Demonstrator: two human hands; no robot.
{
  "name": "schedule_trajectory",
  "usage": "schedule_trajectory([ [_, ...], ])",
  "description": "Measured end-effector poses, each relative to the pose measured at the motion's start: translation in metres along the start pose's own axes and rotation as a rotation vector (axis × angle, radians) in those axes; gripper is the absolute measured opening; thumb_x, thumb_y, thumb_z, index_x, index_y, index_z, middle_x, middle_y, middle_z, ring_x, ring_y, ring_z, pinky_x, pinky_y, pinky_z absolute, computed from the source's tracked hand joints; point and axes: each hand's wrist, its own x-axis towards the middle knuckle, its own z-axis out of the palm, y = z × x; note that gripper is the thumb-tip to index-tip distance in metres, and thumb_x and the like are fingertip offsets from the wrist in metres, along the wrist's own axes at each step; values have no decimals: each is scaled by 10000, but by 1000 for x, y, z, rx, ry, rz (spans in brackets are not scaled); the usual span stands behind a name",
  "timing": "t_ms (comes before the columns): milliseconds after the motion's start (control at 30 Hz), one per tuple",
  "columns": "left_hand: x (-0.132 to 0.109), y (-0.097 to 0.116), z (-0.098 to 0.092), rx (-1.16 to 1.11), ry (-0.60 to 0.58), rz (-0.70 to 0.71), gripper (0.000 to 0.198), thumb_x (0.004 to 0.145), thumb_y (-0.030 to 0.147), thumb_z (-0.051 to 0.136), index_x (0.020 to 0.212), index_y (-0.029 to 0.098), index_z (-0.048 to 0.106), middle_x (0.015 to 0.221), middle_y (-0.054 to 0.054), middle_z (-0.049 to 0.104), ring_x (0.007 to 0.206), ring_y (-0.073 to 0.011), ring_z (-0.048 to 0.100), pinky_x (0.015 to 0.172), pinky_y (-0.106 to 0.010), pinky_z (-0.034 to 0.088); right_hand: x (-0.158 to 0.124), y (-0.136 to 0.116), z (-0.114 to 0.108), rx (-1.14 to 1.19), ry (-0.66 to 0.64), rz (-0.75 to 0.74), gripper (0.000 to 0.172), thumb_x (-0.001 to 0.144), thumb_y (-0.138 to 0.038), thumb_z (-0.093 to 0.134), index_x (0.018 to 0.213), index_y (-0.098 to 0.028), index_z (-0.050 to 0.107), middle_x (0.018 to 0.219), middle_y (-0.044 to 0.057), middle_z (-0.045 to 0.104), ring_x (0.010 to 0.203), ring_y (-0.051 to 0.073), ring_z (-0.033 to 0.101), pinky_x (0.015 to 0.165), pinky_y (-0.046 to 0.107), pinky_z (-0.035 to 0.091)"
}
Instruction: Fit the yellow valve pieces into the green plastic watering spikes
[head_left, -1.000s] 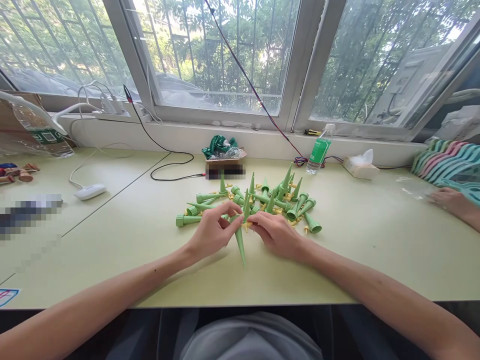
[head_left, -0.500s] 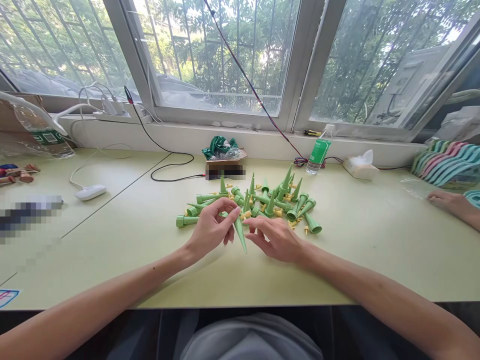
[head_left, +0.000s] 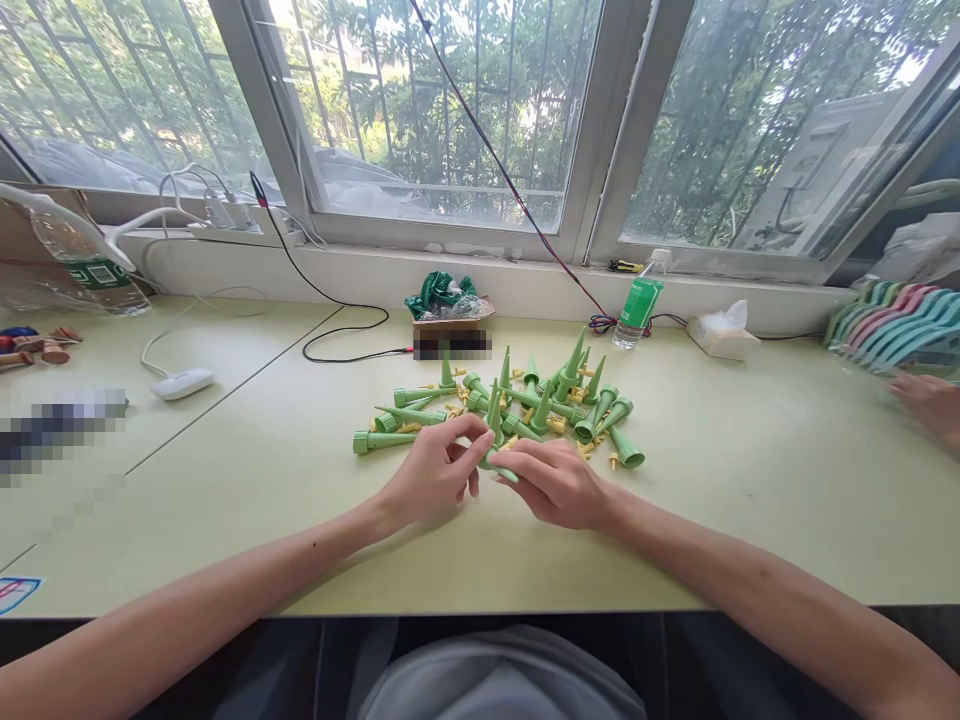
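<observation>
Between my two hands, in front of the pile, is a green spike [head_left: 505, 472] whose tip points toward me and to the right. My left hand [head_left: 435, 465] pinches its upper end with thumb and forefinger. My right hand [head_left: 551, 480] is closed around its lower part, so much of the spike is hidden. Just beyond lie several green cone-shaped spikes [head_left: 604, 400], some upright and some on their sides. Small yellow pieces [head_left: 556, 425] are scattered among them.
Behind the pile are a small cardboard box [head_left: 454, 320], a bottle with a green label [head_left: 638, 302] and a tissue pack [head_left: 722, 332]. A white mouse [head_left: 182, 384] lies left. Another person's hand [head_left: 926, 400] is at the right edge near the hangers [head_left: 911, 325].
The green spike has tilted, its tip swinging up and right. My right hand has closed on it. At the far right, the other person's hand has moved right.
</observation>
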Motion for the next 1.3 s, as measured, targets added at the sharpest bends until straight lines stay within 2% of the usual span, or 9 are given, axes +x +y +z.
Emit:
schedule_trajectory([
  [100, -1, 1, 0, 206, 55, 122, 223, 960, 383, 539, 877, 189, 611, 642, 28, 590, 472, -91, 569, 452, -202, 466, -2, 0, 1, 25, 93, 66, 106, 1011, -214, 479, 1087, -203, 553, 725, 15, 647, 557, 123, 546, 512, 251, 405],
  [233, 0, 1, -1, 384, 185, 300, 153, 937, 276, 549, 838, 189, 626, 704, 15, 612, 508, -74, 495, 504, -203, 431, 0, -1, -2, 21, 229, 201, 70, 976, -199, 505, 959, -212, 572, 621, -21, 582, 467, 97, 456, 463, 231, 386],
  [367, 3, 0, -4, 419, 250, 309, 121, 924, 243, 554, 844, 191, 626, 716, 20, 600, 517, -76, 462, 527, -213, 406, 3, 2, -4, 6, 302, 318, 110, 936, -168, 516, 841, -210, 554, 585, -45, 553, 412, 71, 393, 437, 213, 359],
  [567, 6, 2, -9, 419, 318, 258, 115, 914, 259, 570, 830, 193, 611, 692, 31, 603, 504, -78, 427, 529, -221, 385, 1, 9, 1, -26, 263, 451, 118, 899, -191, 531, 782, -208, 539, 509, -72, 491, 398, 69, 377, 437, 198, 342],
  [800, 8, 2, -13, 451, 365, 232, 137, 913, 287, 581, 824, 192, 625, 655, 25, 601, 539, -101, 482, 554, -230, 409, -1, 10, 4, -44, 219, 445, 327, 916, -215, 525, 629, -222, 367, 470, -84, 354, 408, 70, 292, 431, 203, 296],
  [967, 13, -3, -20, 542, 388, 225, 88, 909, 287, 582, 902, 204, 611, 722, 13, 643, 585, -121, 534, 603, -247, 437, 0, 13, 4, -55, 169, 467, 362, 916, -230, 527, 613, -223, 328, 480, -74, 363, 427, 78, 298, 444, 211, 290],
  [1067, 16, -8, -25, 692, 352, 239, 105, 903, 265, 576, 981, 204, 608, 910, -45, 673, 810, -192, 610, 746, -306, 479, 0, 15, 4, -51, 153, 486, 360, 926, -237, 522, 617, -220, 339, 490, -69, 381, 434, 79, 314, 457, 213, 291],
  [1133, 17, -12, -27, 804, 317, 248, 148, 900, 260, 571, 1025, 194, 614, 1000, -80, 666, 941, -245, 596, 841, -367, 477, 0, 15, 4, -54, 154, 499, 359, 934, -242, 522, 622, -219, 346, 497, -67, 390, 440, 81, 317, 466, 216, 288],
  [1300, 18, -17, -30, 975, 247, 198, 238, 896, 279, 567, 1102, 178, 629, 1018, -105, 665, 949, -291, 558, 862, -439, 457, -1, 16, 4, -61, 147, 548, 333, 945, -262, 524, 644, -215, 390, 519, -58, 413, 460, 90, 339, 488, 220, 296],
])
